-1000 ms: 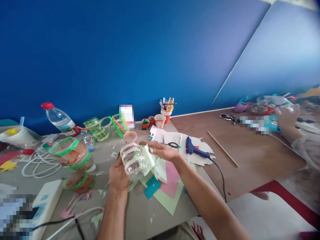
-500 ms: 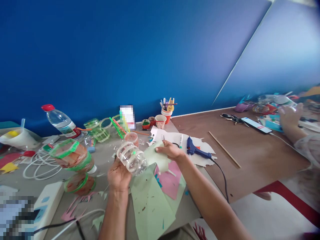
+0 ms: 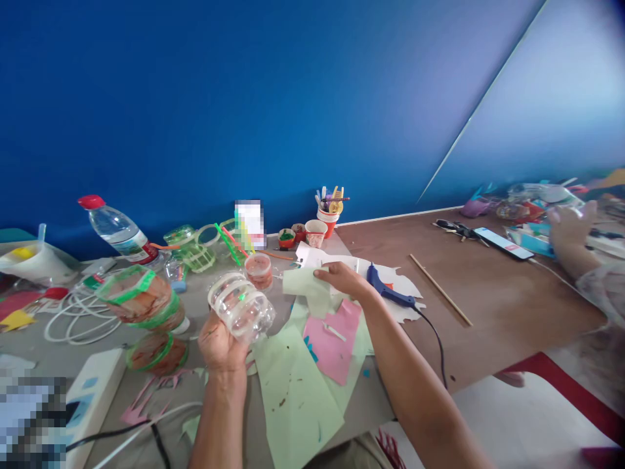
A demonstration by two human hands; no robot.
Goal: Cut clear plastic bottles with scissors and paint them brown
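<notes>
"What's on the gray table (image 3: 365, 405)?"

"A large green sheet (image 3: 293, 397), bottom centre."

"And the clear bottle (image 3: 244, 309)?"

"Left of centre, long axis slanting down rightward, the left hand (image 3: 222, 348) curled around its underside."

"The small pale paper (image 3: 303, 285)?"

"Mid-frame, right of the bottle, apart from it, pinched by the right hand (image 3: 347, 280)."

Stick (image 3: 441, 290) right of glue gun (image 3: 392, 295)

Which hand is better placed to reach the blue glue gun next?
Right, I'd judge: the right hand is nearer the glue gun, though holding green paper; the left hand, farther away, supports the clear bottle.
</notes>
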